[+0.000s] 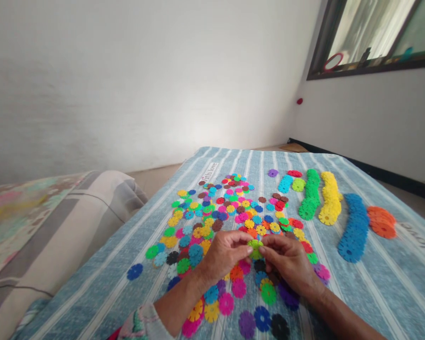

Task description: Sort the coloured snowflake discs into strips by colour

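Yellow-green plastic disc (256,249), notched rim, held up between both hands over the near-middle of the loose discs (196,252). Left hand (226,252): grip pinched nearly closed, thumb and forefinger on the disc's left edge. Right hand (292,262): same kind of grip, thumb and finger on the right edge, other fingers curled under. Edge hold from two sides probably keeps the thin piece steady and its face uncovered; can't tell if one disc or several are in there. Loose discs lie flat, colours mixed, many overlapping, spread over the striped cloth (102,288) around and under the hands, so presumably within easy reach. Off to the right, single-colour sets: green row (310,193), yellow row (328,200), blue row (354,226), with the orange group (382,222) just beside the blue. Discs there overlap like shingles, likely to save room, and sit apart from the mix, likely so colours don't blend. Smaller light-blue set (285,184), yellow-green set (298,184) and red set (295,174) farther back, plus purple disc (273,173).
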{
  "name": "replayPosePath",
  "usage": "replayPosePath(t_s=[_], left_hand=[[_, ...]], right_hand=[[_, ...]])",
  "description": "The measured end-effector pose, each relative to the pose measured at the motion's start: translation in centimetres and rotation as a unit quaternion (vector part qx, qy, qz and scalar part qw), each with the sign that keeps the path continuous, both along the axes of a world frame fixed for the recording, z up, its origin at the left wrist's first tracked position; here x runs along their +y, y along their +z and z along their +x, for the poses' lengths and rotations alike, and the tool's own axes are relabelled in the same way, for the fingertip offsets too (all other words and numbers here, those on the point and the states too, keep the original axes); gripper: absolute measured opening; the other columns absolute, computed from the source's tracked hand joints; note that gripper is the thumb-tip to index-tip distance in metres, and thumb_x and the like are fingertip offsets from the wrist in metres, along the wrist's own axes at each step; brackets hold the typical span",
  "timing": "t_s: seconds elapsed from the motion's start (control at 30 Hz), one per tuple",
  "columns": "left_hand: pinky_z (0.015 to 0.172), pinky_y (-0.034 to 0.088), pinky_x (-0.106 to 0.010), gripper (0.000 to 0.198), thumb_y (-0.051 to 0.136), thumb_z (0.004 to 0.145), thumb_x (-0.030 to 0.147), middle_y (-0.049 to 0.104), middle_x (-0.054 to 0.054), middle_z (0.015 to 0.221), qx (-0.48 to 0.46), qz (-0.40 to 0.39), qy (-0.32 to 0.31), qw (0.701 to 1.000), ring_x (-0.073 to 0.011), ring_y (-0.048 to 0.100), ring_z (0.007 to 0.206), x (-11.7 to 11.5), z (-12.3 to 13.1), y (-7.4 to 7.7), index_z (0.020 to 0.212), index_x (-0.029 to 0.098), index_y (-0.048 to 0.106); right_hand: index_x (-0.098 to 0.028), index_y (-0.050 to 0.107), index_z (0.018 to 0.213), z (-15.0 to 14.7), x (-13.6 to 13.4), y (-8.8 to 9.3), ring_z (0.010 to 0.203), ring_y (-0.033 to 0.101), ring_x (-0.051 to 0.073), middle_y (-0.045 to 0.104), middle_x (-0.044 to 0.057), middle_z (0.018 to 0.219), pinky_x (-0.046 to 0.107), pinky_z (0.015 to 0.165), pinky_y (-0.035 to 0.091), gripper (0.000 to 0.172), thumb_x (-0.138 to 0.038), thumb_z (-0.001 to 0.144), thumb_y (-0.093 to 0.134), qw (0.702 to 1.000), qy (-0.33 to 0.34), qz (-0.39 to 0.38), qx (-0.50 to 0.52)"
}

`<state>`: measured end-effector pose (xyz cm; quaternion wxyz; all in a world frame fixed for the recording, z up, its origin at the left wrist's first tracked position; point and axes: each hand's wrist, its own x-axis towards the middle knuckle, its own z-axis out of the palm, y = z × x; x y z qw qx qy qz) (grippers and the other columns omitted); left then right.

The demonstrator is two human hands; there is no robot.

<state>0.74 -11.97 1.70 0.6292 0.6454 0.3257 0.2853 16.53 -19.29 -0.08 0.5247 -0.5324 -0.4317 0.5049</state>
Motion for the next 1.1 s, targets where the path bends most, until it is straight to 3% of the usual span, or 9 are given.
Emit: replayPosePath(t_s=[0.17, 0.3, 0.4, 0.57, 0.83, 1.1], left_hand=[[0.057, 0.046, -0.021, 0.021, 0.066, 0.068, 0.026, 0.067, -0.001, 0.07, 0.031, 0.04, 0.027, 0.998, -0.0119, 0.058, 0.061, 0.0, -0.3, 0.4, 0.086, 0.015, 0.071], [0.059, 0.045, -0.022, 0.02, 0.065, 0.07, 0.03, 0.065, -0.002, 0.069, 0.054, 0.072, 0.067, 0.994, -0.013, 0.057, 0.063, 0.1, -0.8, 1.1, 0.08, 0.014, 0.07], [0.059, 0.044, -0.022, 0.019, 0.062, 0.072, 0.031, 0.064, -0.002, 0.068, 0.063, 0.09, 0.082, 0.991, -0.0127, 0.055, 0.063, 0.2, -1.0, 1.4, 0.076, 0.013, 0.068], [0.061, 0.044, -0.02, 0.016, 0.058, 0.075, 0.027, 0.064, -0.003, 0.071, 0.076, 0.135, 0.073, 0.985, -0.0127, 0.056, 0.066, 0.3, -1.1, 1.3, 0.074, 0.014, 0.067], [0.057, 0.043, -0.019, 0.015, 0.056, 0.077, 0.022, 0.064, -0.002, 0.069, 0.109, 0.201, 0.067, 0.971, -0.0115, 0.056, 0.062, 0.4, -1.3, 0.6, 0.075, 0.015, 0.068], [0.055, 0.041, -0.019, 0.015, 0.055, 0.077, 0.021, 0.062, -0.002, 0.066, 0.115, 0.221, 0.065, 0.966, -0.0108, 0.055, 0.059, 0.5, -1.3, 0.7, 0.073, 0.015, 0.069]], right_hand=[[-0.017, 0.062, 0.078, 1.1, 0.3, 0.9, 0.036, 0.047, 0.008, 0.053, -0.005, 0.045, 0.019, 0.036, 0.035, 0.034, -0.05, 0.072, 0.067, 0.998, -0.023, 0.018, -0.05], [-0.016, 0.062, 0.078, 5.9, 2.3, 2.4, 0.04, 0.051, 0.011, 0.057, -0.002, 0.049, 0.021, 0.039, 0.039, 0.037, -0.053, 0.069, 0.066, 0.982, -0.109, 0.042, -0.147], [-0.016, 0.063, 0.078, 11.2, 5.3, 3.4, 0.042, 0.055, 0.011, 0.061, 0.0, 0.055, 0.021, 0.04, 0.041, 0.034, -0.05, 0.073, 0.058, 0.929, -0.196, 0.015, -0.312], [-0.014, 0.064, 0.073, 18.1, 10.6, 4.0, 0.038, 0.055, 0.011, 0.059, 0.0, 0.05, 0.02, 0.039, 0.039, 0.016, -0.03, 0.072, 0.059, 0.876, -0.259, -0.043, -0.405], [-0.013, 0.065, 0.072, 20.7, 14.9, 3.1, 0.04, 0.057, 0.011, 0.058, -0.003, 0.05, 0.021, 0.044, 0.043, 0.011, -0.021, 0.078, 0.061, 0.833, -0.202, -0.146, -0.494], [-0.014, 0.059, 0.106, 21.4, 16.2, 2.8, 0.082, 0.062, 0.015, 0.063, 0.004, 0.101, 0.032, 0.071, 0.053, 0.025, -0.034, 0.09, 0.055, 0.798, -0.127, -0.228, -0.543]])
